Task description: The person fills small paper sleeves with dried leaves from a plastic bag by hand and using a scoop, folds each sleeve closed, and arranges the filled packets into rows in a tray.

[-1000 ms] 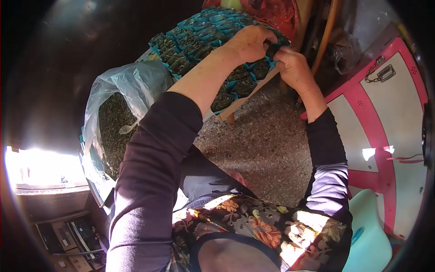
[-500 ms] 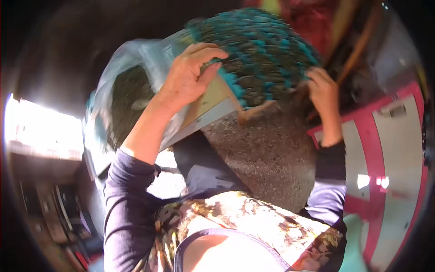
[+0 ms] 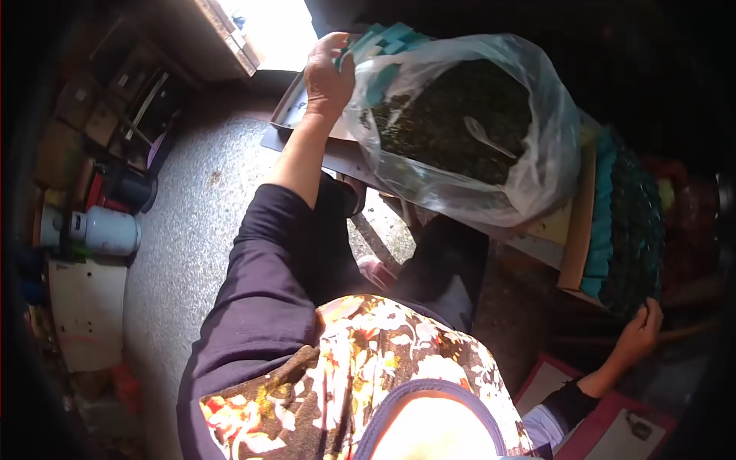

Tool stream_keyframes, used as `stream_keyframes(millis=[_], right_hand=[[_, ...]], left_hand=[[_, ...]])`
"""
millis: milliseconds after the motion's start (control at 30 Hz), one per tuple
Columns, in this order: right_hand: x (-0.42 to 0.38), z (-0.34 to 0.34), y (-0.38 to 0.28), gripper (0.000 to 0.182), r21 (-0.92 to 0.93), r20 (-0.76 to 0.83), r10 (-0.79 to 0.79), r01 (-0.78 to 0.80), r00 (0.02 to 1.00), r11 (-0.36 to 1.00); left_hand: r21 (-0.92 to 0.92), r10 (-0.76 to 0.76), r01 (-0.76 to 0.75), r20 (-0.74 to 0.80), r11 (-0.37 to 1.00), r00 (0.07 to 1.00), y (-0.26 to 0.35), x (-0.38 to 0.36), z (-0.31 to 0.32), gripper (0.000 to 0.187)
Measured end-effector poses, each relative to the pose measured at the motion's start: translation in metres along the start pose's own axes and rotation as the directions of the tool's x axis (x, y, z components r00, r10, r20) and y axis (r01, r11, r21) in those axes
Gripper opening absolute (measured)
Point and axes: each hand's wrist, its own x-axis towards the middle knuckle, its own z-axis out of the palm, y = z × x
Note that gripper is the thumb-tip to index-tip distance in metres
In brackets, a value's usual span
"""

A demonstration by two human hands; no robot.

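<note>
1. Several teal pieces (image 3: 392, 40) are noted at the far left of the work area, overlapped in a cluster beside a clear plastic bag (image 3: 556, 123); no single long axis can be made out.
2. The left hand (image 3: 328, 80) is the nearer: the pieces lie just to the right of its grip, which is seen open, thumb apart from fingers. Whether a piece is touched cannot be told.
3. Dark, leafy material (image 3: 445, 115) is contained in the bag; a spoon (image 3: 483, 134) is laid on it, handle slanted toward the right.
4. To the bag's right, a cardboard box (image 3: 580, 230) is seen, filled with teal-edged packets (image 3: 602, 215).
5. The right hand (image 3: 642, 331) is placed at the box's near corner, well apart from the cluster; whether anything is gripped cannot be told.
</note>
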Motion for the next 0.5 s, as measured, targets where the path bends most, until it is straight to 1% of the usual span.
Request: stream_keyframes(millis=[33,67,100,133,200,267,300,333,367,400,433,467,500], right_hand=[[0.006,0.002,-0.011,0.018,0.018,0.047,-0.079,0.078,0.996,0.997],[0.010,0.005,-0.024,0.017,0.037,0.093,-0.159,0.156,0.983,0.987],[0.014,0.007,-0.037,0.017,0.042,0.090,-0.175,0.172,0.980,0.984],[0.018,0.009,-0.051,0.016,0.070,0.106,-0.213,0.206,0.971,0.976],[0.028,0.015,-0.080,0.015,0.098,0.106,-0.261,0.251,0.960,0.963],[0.035,0.018,-0.109,0.015,0.198,0.146,-0.324,0.293,0.935,0.935],[0.038,0.020,-0.122,0.015,0.192,0.140,-0.335,0.306,0.932,0.933],[0.041,0.023,-0.135,0.015,0.248,0.175,-0.345,0.298,0.922,0.922],[0.045,0.026,-0.148,0.015,0.302,0.209,-0.359,0.290,0.910,0.908],[0.051,0.028,-0.162,0.015,0.285,0.181,-0.448,0.389,0.876,0.876],[0.053,0.032,-0.172,0.015,0.277,0.184,-0.464,0.407,0.867,0.870],[0.054,0.037,-0.180,0.015,0.304,0.208,-0.456,0.386,0.865,0.871],[0.055,0.042,-0.189,0.015,0.332,0.230,-0.448,0.363,0.864,0.871]], left_hand=[[-0.067,-0.184,0.183,-0.011,0.981,0.983,-0.025,0.002,0.000,0.032],[-0.014,-0.332,0.333,0.054,0.943,0.942,-0.051,0.005,0.002,0.034],[0.044,-0.474,0.473,0.110,0.880,0.873,-0.065,0.009,-0.002,0.036],[0.190,-0.488,0.461,0.136,0.867,0.862,-0.077,0.009,-0.006,0.042],[0.423,-0.441,0.316,0.239,0.849,0.865,-0.092,0.006,-0.006,0.043],[0.463,-0.460,0.288,0.316,0.838,0.830,-0.098,0.001,-0.002,0.043],[0.497,-0.473,0.268,0.350,0.825,0.808,-0.103,0.000,0.002,0.044],[0.561,-0.485,0.231,0.359,0.795,0.798,-0.110,0.001,0.008,0.043],[0.552,-0.491,0.248,0.349,0.796,0.798,-0.116,0.003,0.014,0.043],[0.576,-0.506,0.229,0.381,0.785,0.774,-0.118,0.005,0.015,0.041],[0.601,-0.524,0.208,0.415,0.772,0.744,-0.118,0.004,0.017,0.038],[0.598,-0.477,0.168,0.406,0.784,0.780,-0.116,0.003,0.018,0.025],[0.599,-0.481,0.167,0.414,0.783,0.773,-0.121,0.004,0.023,0.021]])
